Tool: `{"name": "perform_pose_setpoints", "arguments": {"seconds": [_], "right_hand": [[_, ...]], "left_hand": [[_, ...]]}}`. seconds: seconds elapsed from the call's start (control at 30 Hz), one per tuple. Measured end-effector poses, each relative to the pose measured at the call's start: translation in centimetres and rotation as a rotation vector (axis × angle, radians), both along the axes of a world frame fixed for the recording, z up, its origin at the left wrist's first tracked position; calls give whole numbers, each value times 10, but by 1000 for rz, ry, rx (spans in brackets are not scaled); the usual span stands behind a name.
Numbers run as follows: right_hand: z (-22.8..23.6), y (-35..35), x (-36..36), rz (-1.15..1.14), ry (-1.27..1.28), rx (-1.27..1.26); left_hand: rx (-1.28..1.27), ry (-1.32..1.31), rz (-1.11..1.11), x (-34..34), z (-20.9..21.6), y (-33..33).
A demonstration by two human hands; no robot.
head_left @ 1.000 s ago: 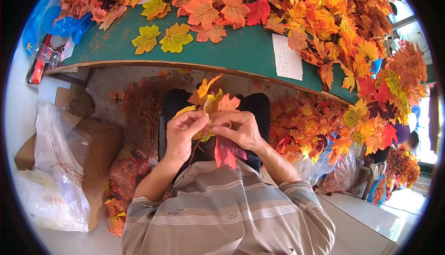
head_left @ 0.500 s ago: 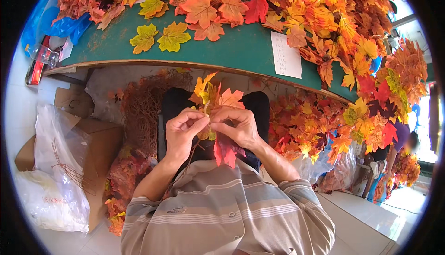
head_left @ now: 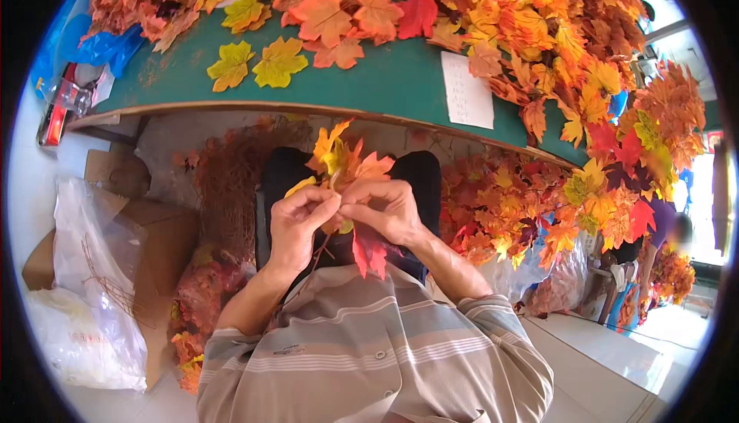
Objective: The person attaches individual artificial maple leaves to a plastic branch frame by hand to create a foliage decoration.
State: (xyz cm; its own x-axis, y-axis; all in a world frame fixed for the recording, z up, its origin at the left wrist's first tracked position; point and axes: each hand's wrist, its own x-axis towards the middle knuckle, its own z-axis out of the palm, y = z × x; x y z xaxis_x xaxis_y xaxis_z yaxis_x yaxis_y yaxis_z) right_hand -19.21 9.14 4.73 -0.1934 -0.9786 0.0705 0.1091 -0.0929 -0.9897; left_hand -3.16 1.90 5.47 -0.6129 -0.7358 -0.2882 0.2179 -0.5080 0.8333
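Over my lap, both hands work at one branch of artificial maple leaves. My left hand point(head_left: 295, 221) pinches the thin brown stem point(head_left: 320, 254) between thumb and fingertips. Close against it, my right hand point(head_left: 391, 209) is closed too, thumb and forefinger meeting at the joint of the leaves; what exactly sits between these fingertips is hidden. Above the fingers stick up yellow leaves point(head_left: 326, 146) and an orange leaf point(head_left: 374, 167). A red leaf point(head_left: 370, 255) hangs below my right hand. The stem's lower end runs down toward my shirt.
A green table point(head_left: 177, 76) ahead carries heaped artificial leaves point(head_left: 531, 23), two loose yellow-green leaves point(head_left: 279, 63) and a paper sheet point(head_left: 466, 92). At left are a cardboard box point(head_left: 165, 269), a plastic bag point(head_left: 92, 323) and brown stems point(head_left: 223, 184). More leaves point(head_left: 500, 200) lie right; another person is beyond.
The leaf branch has turned slightly in my fingers: the orange leaf stands differently, and a yellow leaf shows beside my left fingertips. Both hands remain close together. The whole view has shifted a little.
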Motion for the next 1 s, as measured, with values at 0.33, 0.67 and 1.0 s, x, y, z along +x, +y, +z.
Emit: {"name": "perform_pose_setpoints", "arguments": {"seconds": [0.33, 0.67, 1.0], "right_hand": [[-11, 8, -1, -14, -120, -55], [-10, 11, -12, -11, 121, -75], [6, 1, -16, -5, 259, -142]], "left_hand": [[-183, -59, -23, -3, 2, 8], [-205, -79, 11, -8, -5, 7], [-74, -33, 78, -8, -5, 6]]}}
